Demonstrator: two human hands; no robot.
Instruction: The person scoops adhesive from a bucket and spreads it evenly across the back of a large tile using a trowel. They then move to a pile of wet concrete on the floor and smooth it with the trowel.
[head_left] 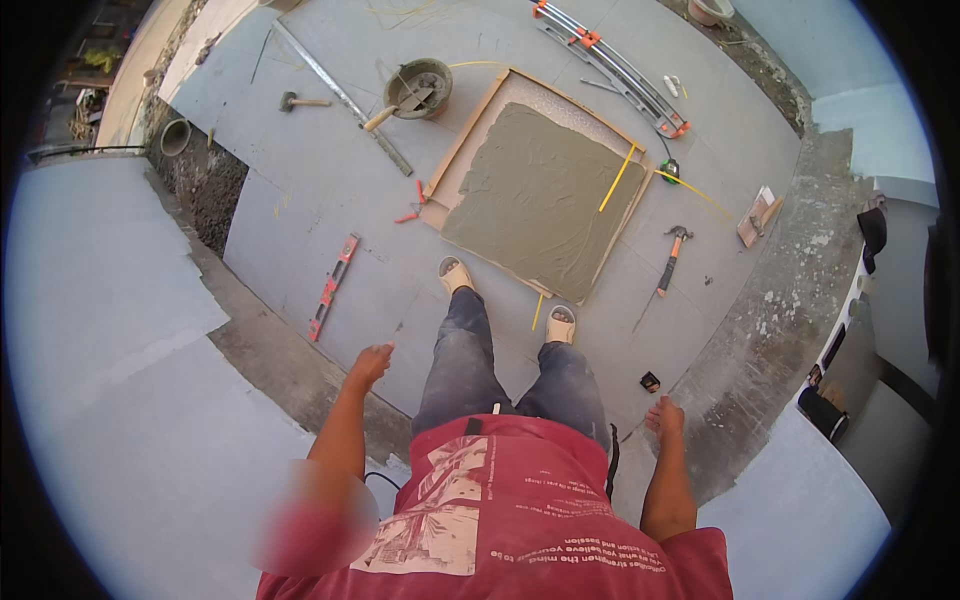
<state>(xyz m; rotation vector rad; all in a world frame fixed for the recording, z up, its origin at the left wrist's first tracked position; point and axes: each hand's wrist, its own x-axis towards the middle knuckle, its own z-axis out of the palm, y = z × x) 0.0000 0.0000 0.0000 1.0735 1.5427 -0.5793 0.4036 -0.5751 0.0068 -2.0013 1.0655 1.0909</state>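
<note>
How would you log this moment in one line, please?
left hand: empty | right hand: empty | grey paste: spread out | trowel: at bucket

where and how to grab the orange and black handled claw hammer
The orange and black handled claw hammer is probably best gripped around its handle, near the end, right hand coming from the person's side: the handle points that way, metal head away.

my left forearm [341, 430] reaches forward, the left hand [373, 364] loosely curled with its fingers turned inward; how tightly they bend is too small to tell. my right forearm [670, 490] points forward too, the right hand [665, 414] with its fingers slightly bent and relaxed. the 2 hands are well apart, 1 on either side of my body.
</note>
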